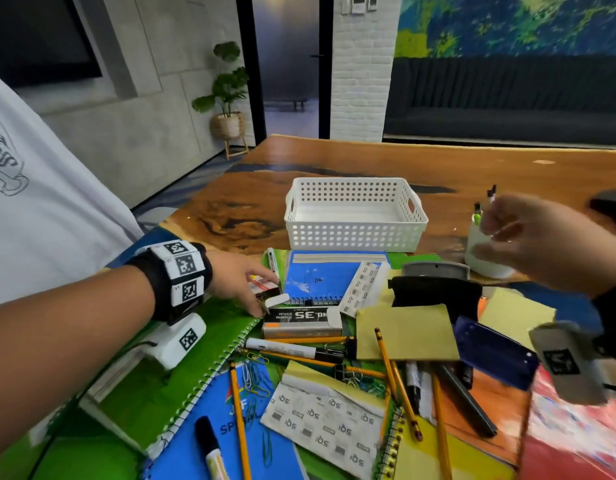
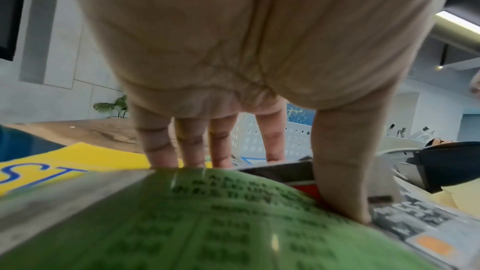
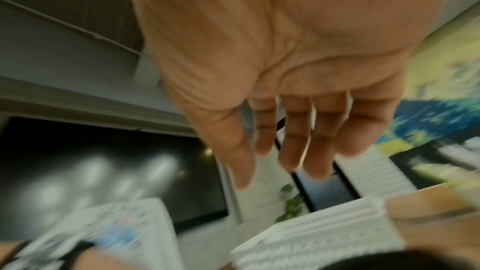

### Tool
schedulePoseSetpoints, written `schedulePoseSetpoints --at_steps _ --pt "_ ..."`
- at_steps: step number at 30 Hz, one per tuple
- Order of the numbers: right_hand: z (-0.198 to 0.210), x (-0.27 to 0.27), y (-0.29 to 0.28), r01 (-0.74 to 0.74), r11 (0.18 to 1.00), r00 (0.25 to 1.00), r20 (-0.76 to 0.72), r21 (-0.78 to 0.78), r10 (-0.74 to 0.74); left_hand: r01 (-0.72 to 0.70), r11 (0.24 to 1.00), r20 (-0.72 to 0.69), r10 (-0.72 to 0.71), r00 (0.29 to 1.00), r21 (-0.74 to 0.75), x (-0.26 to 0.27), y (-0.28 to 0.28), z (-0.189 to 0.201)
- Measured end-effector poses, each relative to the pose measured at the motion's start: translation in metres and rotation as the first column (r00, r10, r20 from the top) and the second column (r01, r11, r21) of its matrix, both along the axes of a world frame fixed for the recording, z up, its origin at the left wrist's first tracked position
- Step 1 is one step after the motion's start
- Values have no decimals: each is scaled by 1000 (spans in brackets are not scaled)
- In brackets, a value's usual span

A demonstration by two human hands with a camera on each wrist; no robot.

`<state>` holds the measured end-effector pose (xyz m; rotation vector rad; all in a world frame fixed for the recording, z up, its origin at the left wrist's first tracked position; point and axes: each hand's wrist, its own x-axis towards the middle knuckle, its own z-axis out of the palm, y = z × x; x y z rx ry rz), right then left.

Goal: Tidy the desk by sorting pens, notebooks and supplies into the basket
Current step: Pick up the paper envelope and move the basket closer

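While the basket sits empty, nothing's sorted: my left hand straddles a small box, grip unclear; right hand loose, empty.

Printed upside down on a staple box: "NO.35" and "STANDARD STAPLES"; "SQI" repeats across a white packet and along a narrower white strip; a blue notebook shows "SP", the rest covered; a yellow cover bears large blue "ST".
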<state>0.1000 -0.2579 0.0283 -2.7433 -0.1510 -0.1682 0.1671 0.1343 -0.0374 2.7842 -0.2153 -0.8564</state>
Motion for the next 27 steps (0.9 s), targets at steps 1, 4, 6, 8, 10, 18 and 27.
schedulePoseSetpoints --at_steps 1,4,6,8,10,18,27 --pt "-1 -13 21 -121 992 992 -40 -31 120 6 1000 50 -6 999 1 -1 -1 -1" --pt "-8 -45 78 -440 886 880 -269 -147 392 39 998 203 -30 979 -42 -7 -6 -6" --pt "-27 -54 104 -567 796 790 -411 -209 455 35 983 244 10 970 -180 -13 -9 -7" --pt "-44 -61 124 -603 736 770 -468 -308 434 21 920 265 91 960 -392 -22 -10 -6" --pt "-61 -66 134 -609 692 768 -507 -387 392 -2 803 249 187 950 -596 -34 -10 -3" --pt "-67 -65 126 -629 737 708 -573 -247 412 -220 313 -96 369 925 -924 -100 -8 -18" --pt "-46 -14 85 -408 791 909 -286 -457 303 -22 758 137 145 980 -651 -120 -24 -35"
